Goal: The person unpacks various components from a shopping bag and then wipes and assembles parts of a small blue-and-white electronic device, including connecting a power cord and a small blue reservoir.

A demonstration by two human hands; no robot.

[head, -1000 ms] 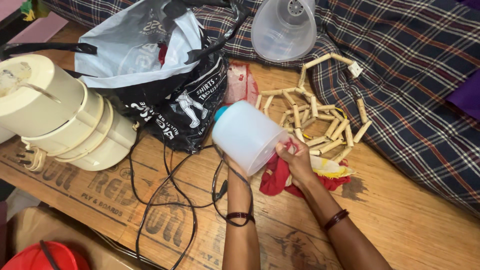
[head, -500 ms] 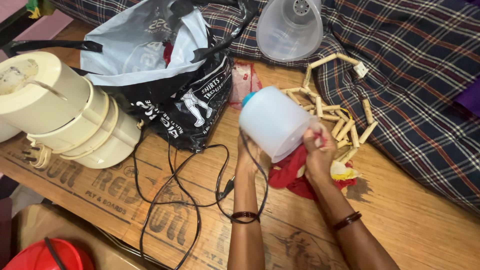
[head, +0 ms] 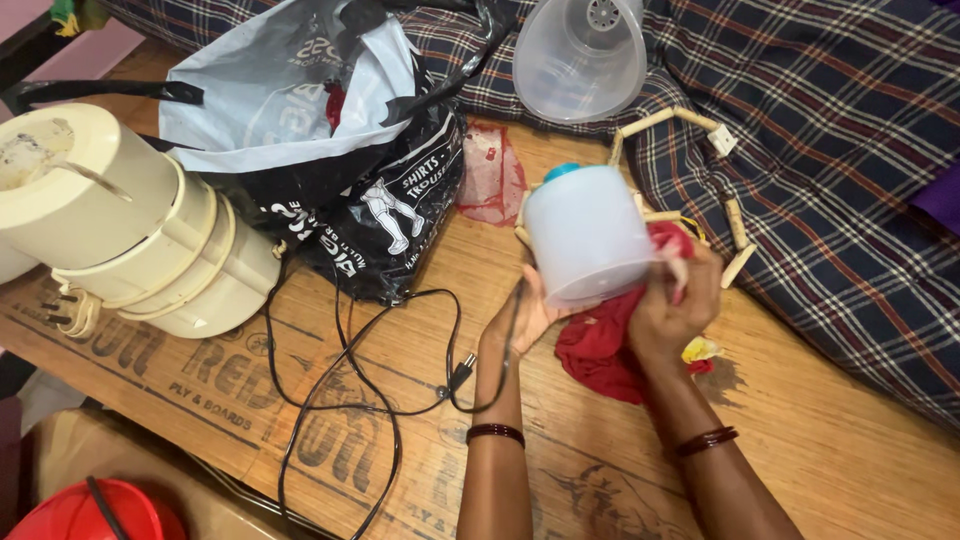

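A white plastic jar point(head: 588, 232) with a blue knob on its far end is held above the wooden board. My left hand point(head: 522, 312) cups the jar from below at its open end. My right hand point(head: 676, 302) presses a red cloth point(head: 610, 335) against the jar's right side and rim; part of the cloth hangs down onto the board. A black cord point(head: 400, 350) runs along my left wrist.
A cream mixer base point(head: 130, 235) lies on its side at left. A black and grey plastic bag point(head: 330, 130) sits behind. A clear plastic jar point(head: 580, 55) and a chain of wooden pegs point(head: 725, 190) rest by the plaid blanket point(head: 840, 140). A red helmet point(head: 85, 512) shows bottom left.
The jar has swung right and turned with its blue end pointing away. My right hand with the red cloth has moved up along its right side.
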